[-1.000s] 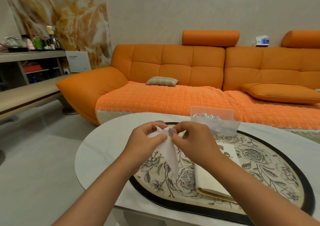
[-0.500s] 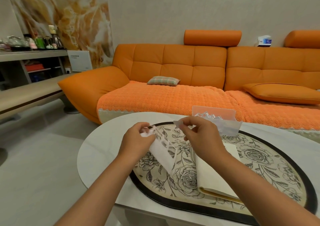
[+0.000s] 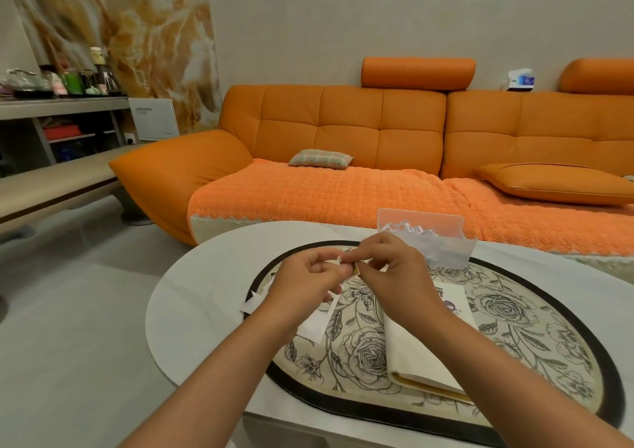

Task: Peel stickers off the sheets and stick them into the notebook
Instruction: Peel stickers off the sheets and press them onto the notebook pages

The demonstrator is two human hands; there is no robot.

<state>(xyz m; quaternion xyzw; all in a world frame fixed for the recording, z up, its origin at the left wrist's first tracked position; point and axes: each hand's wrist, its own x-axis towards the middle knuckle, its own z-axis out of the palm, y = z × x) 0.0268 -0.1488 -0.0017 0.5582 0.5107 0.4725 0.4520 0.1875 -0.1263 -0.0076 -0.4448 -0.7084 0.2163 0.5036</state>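
One small dark-edged sticker [image 3: 355,269], pinched from both sides!
Your left hand [image 3: 308,277] and right hand [image 3: 394,276] each pinch it above the oval rose-print mat [image 3: 514,310]; one white paper sheet [image 3: 315,326] lies flat under your left wrist, one open cream-paged notebook [image 3: 415,355] under your right forearm, one crinkled clear bag [image 3: 442,248] behind.

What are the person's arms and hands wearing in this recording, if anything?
Nothing visible. The left hand and right hand are bare, with no gloves, rings or bracelets showing. The left forearm and right forearm are bare too, down to the bottom edge of the view: no sleeves, watch or wristband.
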